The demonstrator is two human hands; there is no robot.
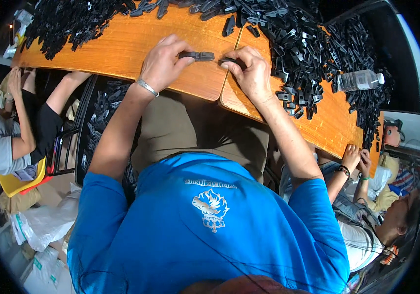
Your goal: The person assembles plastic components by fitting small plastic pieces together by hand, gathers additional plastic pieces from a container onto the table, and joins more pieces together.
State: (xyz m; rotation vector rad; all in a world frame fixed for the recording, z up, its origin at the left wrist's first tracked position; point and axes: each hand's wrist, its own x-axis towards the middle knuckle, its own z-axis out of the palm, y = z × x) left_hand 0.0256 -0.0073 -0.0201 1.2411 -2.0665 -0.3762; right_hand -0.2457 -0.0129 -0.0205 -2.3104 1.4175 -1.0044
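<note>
My left hand (163, 61) is closed, thumb and fingers pinching the near end of a long black plastic clip-like part (203, 56) that points to the right over the table. Facing it, my right hand (254, 76) grips a second black plastic part (233, 62), mostly covered by the fingers. A small gap separates the two parts. Both hands are low over the orange wooden table (185, 27), close to its front edge and the seam between two boards. What fine features the parts have is too small to make out.
Heaped black parts (288, 44) cover the table's right side, with a clear plastic bottle (359, 80) lying on them. Another dark pile (72, 24) is at the far left. Below the left edge stands a black bin (103, 117) of parts. People sit at both sides.
</note>
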